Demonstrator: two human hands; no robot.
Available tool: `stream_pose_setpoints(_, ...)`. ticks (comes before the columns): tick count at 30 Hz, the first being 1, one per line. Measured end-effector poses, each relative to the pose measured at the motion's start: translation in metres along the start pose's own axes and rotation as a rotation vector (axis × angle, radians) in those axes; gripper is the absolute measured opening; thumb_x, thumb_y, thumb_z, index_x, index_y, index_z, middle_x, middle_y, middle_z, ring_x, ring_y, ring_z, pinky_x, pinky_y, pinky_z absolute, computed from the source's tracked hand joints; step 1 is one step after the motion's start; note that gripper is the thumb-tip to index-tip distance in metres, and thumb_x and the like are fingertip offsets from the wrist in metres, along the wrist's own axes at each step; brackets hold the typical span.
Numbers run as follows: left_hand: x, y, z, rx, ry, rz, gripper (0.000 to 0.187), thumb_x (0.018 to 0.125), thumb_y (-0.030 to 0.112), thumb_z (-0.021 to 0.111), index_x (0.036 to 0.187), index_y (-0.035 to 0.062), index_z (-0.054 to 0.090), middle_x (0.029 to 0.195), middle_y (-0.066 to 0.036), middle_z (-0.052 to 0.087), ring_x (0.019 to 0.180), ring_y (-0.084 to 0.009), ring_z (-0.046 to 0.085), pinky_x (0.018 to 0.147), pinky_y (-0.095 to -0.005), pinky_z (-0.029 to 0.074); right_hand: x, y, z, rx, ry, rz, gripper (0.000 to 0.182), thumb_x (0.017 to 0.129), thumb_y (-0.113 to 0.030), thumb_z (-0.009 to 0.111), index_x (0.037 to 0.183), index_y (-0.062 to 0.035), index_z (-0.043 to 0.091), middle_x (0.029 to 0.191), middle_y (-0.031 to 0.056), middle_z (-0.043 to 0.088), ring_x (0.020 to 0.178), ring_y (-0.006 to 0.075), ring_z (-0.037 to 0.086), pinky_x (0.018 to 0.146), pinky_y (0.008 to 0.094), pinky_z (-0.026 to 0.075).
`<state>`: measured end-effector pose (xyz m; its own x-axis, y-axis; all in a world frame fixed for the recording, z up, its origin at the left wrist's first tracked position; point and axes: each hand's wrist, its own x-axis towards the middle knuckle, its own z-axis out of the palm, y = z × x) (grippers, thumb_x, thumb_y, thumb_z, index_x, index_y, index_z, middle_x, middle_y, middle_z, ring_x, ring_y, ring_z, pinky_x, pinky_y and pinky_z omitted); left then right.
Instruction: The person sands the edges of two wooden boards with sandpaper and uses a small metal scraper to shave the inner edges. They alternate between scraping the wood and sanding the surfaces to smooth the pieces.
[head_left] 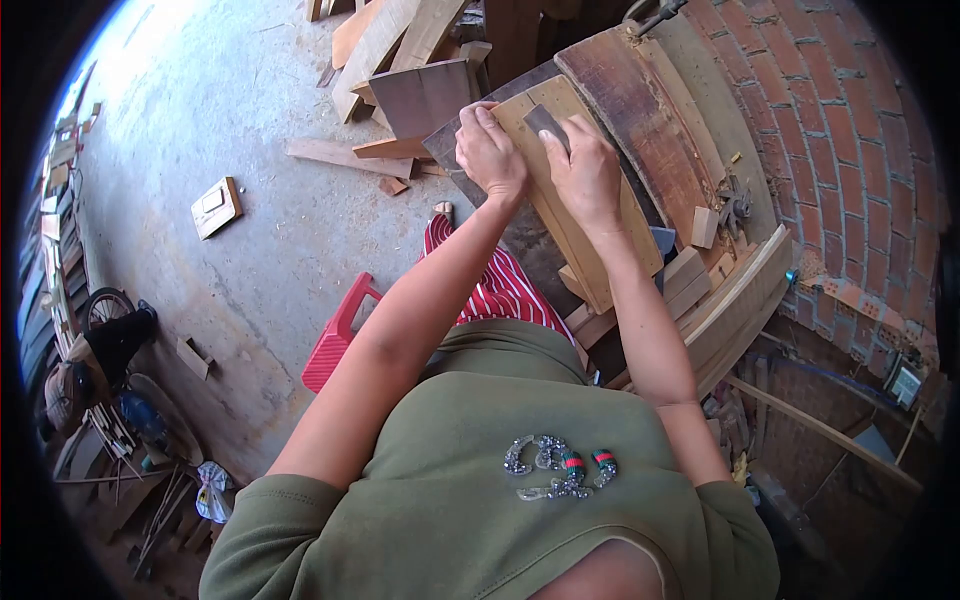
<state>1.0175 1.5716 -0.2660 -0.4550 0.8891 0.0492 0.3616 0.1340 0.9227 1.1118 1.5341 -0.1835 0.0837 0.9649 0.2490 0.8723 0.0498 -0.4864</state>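
Step now is prob. smoothing the wooden board point(572, 250), on the dark tabletop point(528, 236): L hand point(490, 155) grips its far left edge, R hand point(585, 175) grasps a flat grey piece point(540, 121) on its face. Next stroke prob. calls for steady L hold; small wood block point(704, 227) at right, wood pile point(385, 55) far left, seem not in way.

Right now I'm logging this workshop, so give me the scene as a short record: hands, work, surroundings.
Left hand: at the board's left edge, near its far end; exact grip unclear
Right hand: fingers around a flat grey piece, over the board
Stool: red, partly hidden, at left
Wood: piled on the floor, ahead
Wall: brick, at right
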Motion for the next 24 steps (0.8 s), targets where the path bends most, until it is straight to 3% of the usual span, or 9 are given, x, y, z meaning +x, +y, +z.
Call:
stream_pose_setpoints(4, -0.001, 0.0, -0.001, -0.034, -0.03, -0.03, 0.032, 0.106, 0.032, 0.04, 0.107, 0.0081, 0.061, 0.097, -0.017, 0.069, 0.091, -0.0381, 0.066, 0.082, -0.0486, 0.049, 0.055, 0.005, 0.001, -0.099, 0.07, -0.007, 0.024, 0.087, -0.026, 0.07, 0.105, -0.0103, 0.073, 0.096, 0.0093, 0.069, 0.091, 0.0313, 0.068, 0.079, 0.0422, 0.056)
stream_pose_setpoints(5, -0.002, 0.003, -0.001, -0.035, -0.046, -0.07, 0.028, 0.104, 0.032, 0.045, 0.106, 0.01, 0.061, 0.098, -0.014, 0.068, 0.096, -0.0355, 0.064, 0.088, -0.0483, 0.045, 0.063, 0.002, 0.006, -0.1, 0.076, -0.003, 0.024, 0.087, -0.026, 0.07, 0.105, -0.0103, 0.073, 0.096, 0.0093, 0.069, 0.091, 0.0313, 0.068, 0.079, 0.0422, 0.056)
stream_pose_setpoints(7, 0.001, 0.007, -0.001, -0.032, -0.061, -0.111, 0.024, 0.102, 0.032, 0.049, 0.105, 0.012, 0.062, 0.099, -0.011, 0.067, 0.102, -0.0329, 0.061, 0.094, -0.048, 0.041, 0.076, -0.004, 0.024, -0.218, -0.179, -0.033, 0.028, 0.089, -0.031, 0.07, 0.103, -0.0065, 0.07, 0.098, 0.0118, 0.069, 0.097, 0.0346, 0.068, 0.083, 0.0441, 0.056)
stream_pose_setpoints(10, -0.004, 0.001, -0.003, -0.012, -0.072, -0.137, 0.025, 0.1, 0.034, 0.054, 0.105, 0.0115, 0.062, 0.1, -0.012, 0.067, 0.102, -0.0334, 0.061, 0.095, -0.0478, 0.041, 0.071, -0.004, 0.039, -0.268, -0.098, -0.061, 0.024, 0.087, -0.029, 0.071, 0.096, -0.0063, 0.071, 0.092, 0.011, 0.069, 0.09, 0.0341, 0.069, 0.078, 0.0442, 0.057)
stream_pose_setpoints(12, 0.0, 0.001, 0.001, 0.005, -0.013, -0.051, 0.03, 0.1, 0.035, 0.054, 0.109, 0.0075, 0.062, 0.099, -0.02, 0.069, 0.094, -0.0391, 0.067, 0.083, -0.0491, 0.05, 0.057, 0.0, 0.035, -0.264, -0.021, -0.099, 0.021, 0.087, -0.026, 0.071, 0.093, -0.0065, 0.072, 0.091, 0.0101, 0.069, 0.083, 0.0345, 0.07, 0.073, 0.0432, 0.057)
stream_pose_setpoints(15, -0.001, 0.002, 0.001, 0.009, -0.008, -0.057, 0.03, 0.1, 0.035, 0.054, 0.108, 0.0073, 0.062, 0.098, -0.02, 0.07, 0.093, -0.0393, 0.067, 0.083, -0.0491, 0.05, 0.036, 0.003, 0.018, -0.236, -0.075, -0.021, 0.019, 0.086, -0.025, 0.072, 0.094, -0.0072, 0.072, 0.091, 0.0102, 0.069, 0.084, 0.0345, 0.069, 0.074, 0.0442, 0.057)
stream_pose_setpoints(19, 0.001, -0.001, 0.003, -0.011, -0.008, -0.02, 0.029, 0.1, 0.034, 0.054, 0.107, 0.0064, 0.061, 0.096, -0.02, 0.07, 0.091, -0.0394, 0.068, 0.081, -0.0482, 0.051, 0.079, 0.006, 0.032, -0.178, -0.065, 0.021, 0.023, 0.088, -0.029, 0.069, 0.098, -0.0084, 0.072, 0.098, 0.0121, 0.071, 0.089, 0.0363, 0.069, 0.078, 0.0457, 0.057)
stream_pose_setpoints(20, 0.001, -0.001, 0.003, -0.012, -0.012, -0.018, 0.029, 0.1, 0.034, 0.054, 0.107, 0.0064, 0.061, 0.096, -0.02, 0.07, 0.091, -0.0394, 0.068, 0.081, -0.0482, 0.051, 0.088, 0.003, 0.029, -0.218, -0.179, 0.057, 0.026, 0.089, -0.031, 0.068, 0.1, -0.0079, 0.072, 0.101, 0.013, 0.071, 0.091, 0.0367, 0.069, 0.081, 0.0456, 0.057)
stream_pose_setpoints(24, 0.0, 0.002, 0.003, 0.0, -0.018, -0.038, 0.028, 0.101, 0.033, 0.054, 0.107, 0.0061, 0.061, 0.095, -0.02, 0.07, 0.091, -0.0394, 0.068, 0.082, -0.0482, 0.051, 0.064, 0.002, 0.018, -0.195, -0.17, -0.021, 0.027, 0.088, -0.029, 0.069, 0.102, -0.0065, 0.073, 0.1, 0.0142, 0.072, 0.091, 0.0365, 0.07, 0.082, 0.046, 0.057)
